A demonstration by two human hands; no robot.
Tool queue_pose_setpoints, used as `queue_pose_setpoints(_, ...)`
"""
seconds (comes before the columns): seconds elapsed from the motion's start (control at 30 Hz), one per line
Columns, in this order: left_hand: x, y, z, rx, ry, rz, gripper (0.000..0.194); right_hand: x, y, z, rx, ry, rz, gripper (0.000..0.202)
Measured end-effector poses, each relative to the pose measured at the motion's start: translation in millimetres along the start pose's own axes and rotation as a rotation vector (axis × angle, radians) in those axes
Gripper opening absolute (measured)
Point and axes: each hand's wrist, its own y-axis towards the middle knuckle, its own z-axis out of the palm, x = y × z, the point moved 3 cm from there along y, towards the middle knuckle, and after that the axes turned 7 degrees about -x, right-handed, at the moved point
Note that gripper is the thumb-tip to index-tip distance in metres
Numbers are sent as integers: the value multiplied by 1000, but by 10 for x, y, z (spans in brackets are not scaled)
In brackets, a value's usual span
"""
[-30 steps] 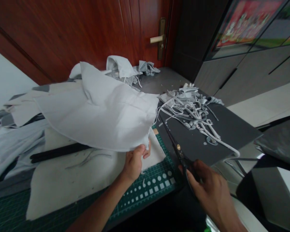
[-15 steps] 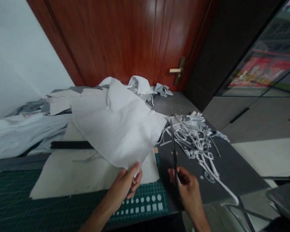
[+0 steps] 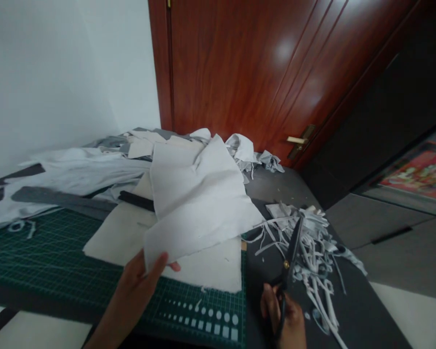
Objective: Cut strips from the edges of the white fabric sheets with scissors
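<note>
A large white piece of fabric [image 3: 203, 194] is pinched at its near left corner by my left hand [image 3: 141, 278], thumb on top. The rest of it spreads away over the pile behind. My right hand [image 3: 283, 310] is closed around the handles of black scissors [image 3: 288, 261], whose blades point up and away, apart from the white fabric. Under the raised piece lies a cream fabric sheet [image 3: 210, 266] on a green cutting mat [image 3: 72, 261]. A black bar-like object [image 3: 136, 199] is partly covered by the white fabric.
Thin fabric strips and scraps [image 3: 314, 247] lie heaped on the dark table [image 3: 261, 291] at the right. White and grey cloths [image 3: 80, 169] are piled at the left. Behind the table are a wooden door [image 3: 232, 72] and a dark cabinet [image 3: 378, 213].
My view has turned left. My left hand has drawn the white fabric's near corner to the left. My right hand still holds the scissors, now tilted to the right.
</note>
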Motion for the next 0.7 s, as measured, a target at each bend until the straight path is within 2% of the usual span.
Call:
queue_pose_setpoints(0.13,73,63,57,45,19,101,33,74,20,48,-9,2,29,63)
queue_pose_setpoints(0.3,181,-4,213,209,30,216,36,198,0,92,-51,33,70,61)
queue_pose_setpoints(0.5,271,-63,251,378,-63,244,36,125,-39,117,-77,-22,54,58)
queue_pose_setpoints(0.7,184,-84,171,426,-169,200,37,140,-78,149,-81,-120,35,57)
